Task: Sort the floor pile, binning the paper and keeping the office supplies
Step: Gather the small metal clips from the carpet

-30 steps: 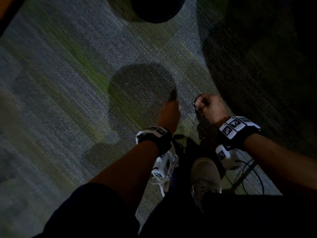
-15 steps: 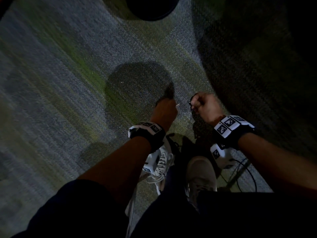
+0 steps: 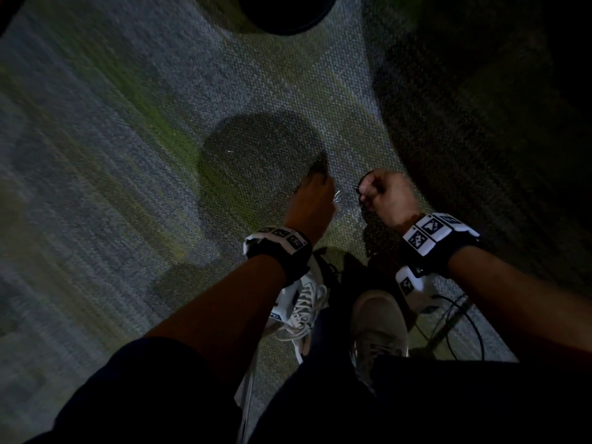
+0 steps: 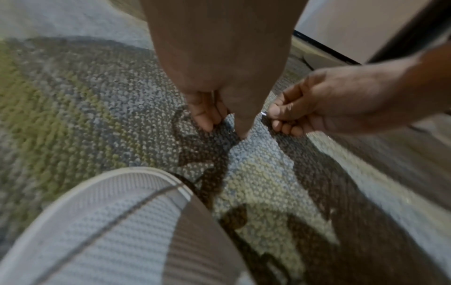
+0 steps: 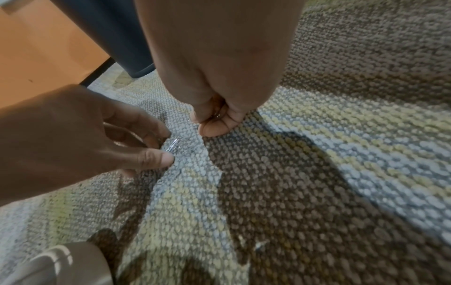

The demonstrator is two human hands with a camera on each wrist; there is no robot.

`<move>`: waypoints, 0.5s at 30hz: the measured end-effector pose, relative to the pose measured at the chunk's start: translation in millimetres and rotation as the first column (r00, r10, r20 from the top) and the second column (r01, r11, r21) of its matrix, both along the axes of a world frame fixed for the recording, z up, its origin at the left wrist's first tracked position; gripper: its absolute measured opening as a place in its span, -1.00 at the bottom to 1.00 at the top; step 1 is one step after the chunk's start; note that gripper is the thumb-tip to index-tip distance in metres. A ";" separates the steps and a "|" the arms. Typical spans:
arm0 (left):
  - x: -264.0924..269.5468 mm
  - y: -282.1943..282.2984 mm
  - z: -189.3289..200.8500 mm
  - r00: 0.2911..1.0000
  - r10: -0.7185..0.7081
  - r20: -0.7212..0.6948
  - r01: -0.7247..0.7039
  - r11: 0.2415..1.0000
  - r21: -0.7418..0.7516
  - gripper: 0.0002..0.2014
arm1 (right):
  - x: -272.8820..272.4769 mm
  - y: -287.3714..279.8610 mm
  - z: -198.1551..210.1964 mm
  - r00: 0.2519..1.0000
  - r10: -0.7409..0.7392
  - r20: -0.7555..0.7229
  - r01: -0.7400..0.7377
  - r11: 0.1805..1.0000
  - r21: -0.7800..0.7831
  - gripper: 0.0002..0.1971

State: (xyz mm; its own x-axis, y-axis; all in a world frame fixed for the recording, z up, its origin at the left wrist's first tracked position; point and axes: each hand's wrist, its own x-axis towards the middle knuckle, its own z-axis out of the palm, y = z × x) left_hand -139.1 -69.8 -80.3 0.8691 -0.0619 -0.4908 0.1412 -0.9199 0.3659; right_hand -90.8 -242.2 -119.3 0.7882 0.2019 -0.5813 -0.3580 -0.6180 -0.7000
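Left hand: left hand (image 3: 312, 203) low over the carpet (image 3: 128, 155), thumb and fingertips (image 5: 156, 156) closing round a small shiny paper clip (image 5: 173, 147) lying on the pile; contact is unclear.
Right hand: right hand (image 3: 386, 195) curled into a fist just beside the left, pinching small glinting metal pieces (image 5: 218, 115), seemingly clips already gathered.
Task item: the clip lies on the carpet between the two hands, ahead of the shoes (image 3: 378, 322).
Bin: dark round bin (image 3: 285, 11) stands well apart, at the far edge of the head view.
Step in hand: collecting office supplies, apparently; no paper is visible.
Next move: a fine pinch, lifting the clip free of the loops without snagging.
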 end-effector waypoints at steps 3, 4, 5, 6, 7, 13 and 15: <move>6.2 -1.3 6.5 0.990 -0.141 -0.025 0.143 0.988 0.057 -0.83 | 0.3 1.4 1.5 1.000 0.003 -0.005 -0.003 1.000 -0.016 -0.81; 7.8 -2.0 8.9 0.986 -0.159 -0.040 0.161 0.985 0.059 -0.84 | 0.0 1.7 2.5 1.000 0.001 -0.010 -0.002 1.000 -0.018 -0.78; 9.2 -3.1 10.8 0.983 -0.178 -0.055 0.181 0.981 0.067 -0.84 | 0.2 2.2 3.9 1.000 -0.002 -0.010 0.002 1.000 -0.014 -0.75; 10.8 -4.7 13.2 0.978 -0.196 -0.070 0.202 0.975 0.087 -0.83 | 0.3 2.7 5.0 1.000 -0.004 -0.011 0.003 1.000 -0.012 -0.73; 11.9 -6.2 14.8 0.974 -0.213 -0.080 0.221 0.969 0.112 -0.82 | 0.3 3.1 5.7 1.000 -0.002 -0.012 0.002 1.000 -0.011 -0.74; 14.9 -12.4 8.2 0.980 -0.169 -0.102 0.178 0.980 0.093 -0.82 | 0.2 4.8 13.0 1.000 -0.025 0.000 0.025 1.000 0.012 -0.78; 15.0 -12.6 3.2 0.983 -0.144 -0.112 0.154 0.984 0.086 -0.83 | -0.1 5.4 14.4 0.999 -0.035 0.001 0.035 0.999 0.029 -0.80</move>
